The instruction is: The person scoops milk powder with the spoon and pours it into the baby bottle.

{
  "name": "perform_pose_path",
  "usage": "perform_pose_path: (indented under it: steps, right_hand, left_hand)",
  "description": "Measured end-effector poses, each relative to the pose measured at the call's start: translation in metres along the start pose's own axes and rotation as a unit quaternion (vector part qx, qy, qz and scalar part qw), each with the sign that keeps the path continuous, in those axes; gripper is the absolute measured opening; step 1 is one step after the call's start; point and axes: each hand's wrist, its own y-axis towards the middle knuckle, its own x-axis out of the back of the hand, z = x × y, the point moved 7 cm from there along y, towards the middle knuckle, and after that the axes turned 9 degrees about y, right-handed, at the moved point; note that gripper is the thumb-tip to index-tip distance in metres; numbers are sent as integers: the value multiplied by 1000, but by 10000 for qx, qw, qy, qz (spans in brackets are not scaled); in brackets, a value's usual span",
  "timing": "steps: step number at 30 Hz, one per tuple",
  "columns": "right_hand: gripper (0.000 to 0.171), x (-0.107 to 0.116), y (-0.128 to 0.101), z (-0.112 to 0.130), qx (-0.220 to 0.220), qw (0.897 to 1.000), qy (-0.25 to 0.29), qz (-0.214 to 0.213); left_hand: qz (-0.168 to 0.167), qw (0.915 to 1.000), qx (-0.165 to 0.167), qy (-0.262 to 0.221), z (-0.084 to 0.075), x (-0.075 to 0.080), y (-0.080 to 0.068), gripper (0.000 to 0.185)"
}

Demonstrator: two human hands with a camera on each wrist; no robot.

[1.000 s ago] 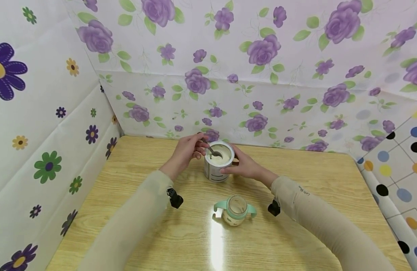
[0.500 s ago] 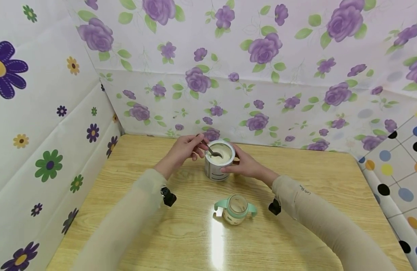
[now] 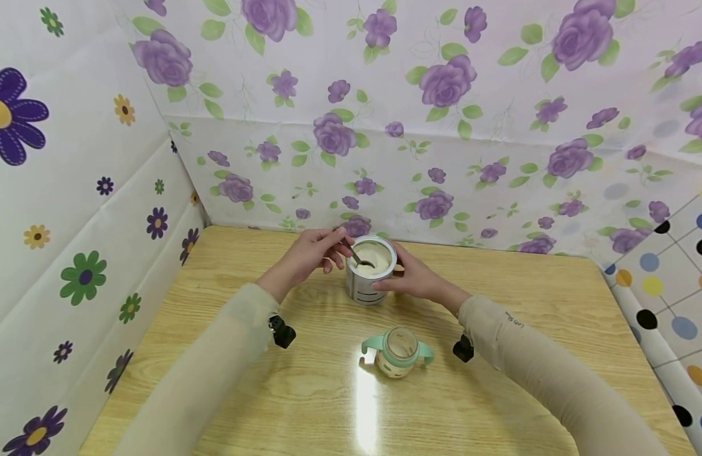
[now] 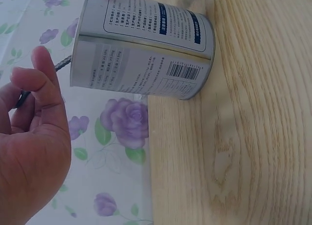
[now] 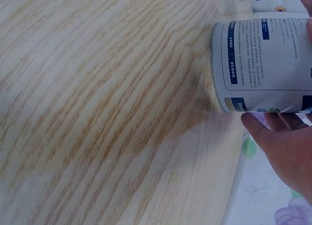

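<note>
Left hand [image 3: 313,253]: thumb and forefinger pinched together on the handle of a slim, dark spoon [image 3: 362,260]; remaining fingers bent, clear of the handle. The left wrist view shows a rough, patterned surface on the handle. Spoon slants down over the rim, its bowl at the pale, creamy-looking contents [image 3: 379,254] of a silver-grey cylindrical can [image 3: 364,291].

Right hand [image 3: 410,275]: clamped on the can's right side, thumb on the near wall, fingers reaching round toward the back; some fingertips hidden.

Can upright, open-topped, bright smooth rim. Wall bears printed panels with navy headings, a barcode and a straight seam. It stands toward the back of the table [image 3: 305,392], which is pale yellow, wood-grained and glossy, with a white streak of glare.

Nearer the person, apart from the can: a small round cup [image 3: 397,364], upright, wide-mouthed, mint-green collar with two curved side handles, pale spotted body.

Sleeves [image 3: 527,354] beige, close-fitting. Behind: creased white cloth [image 3: 242,164] printed with purple roses and green leaves.
</note>
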Motion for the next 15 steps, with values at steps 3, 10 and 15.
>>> perform_pose_path:
  steps: [3, 10, 15]
  right_hand:
    - [94, 0, 0, 0, -20, 10000, -4, -7]
    - [94, 0, -1, 0, -52, 10000, 11, 1]
    - [95, -1, -2, 1, -30, 10000, 30, 17]
  left_hand:
    - [-135, 9996, 115, -231, 1, 1, 1, 54]
    - [-391, 9910, 633, -1117, 9, 1, 5, 49]
    - [-508, 9850, 814, -1432, 13, -2, 6, 48]
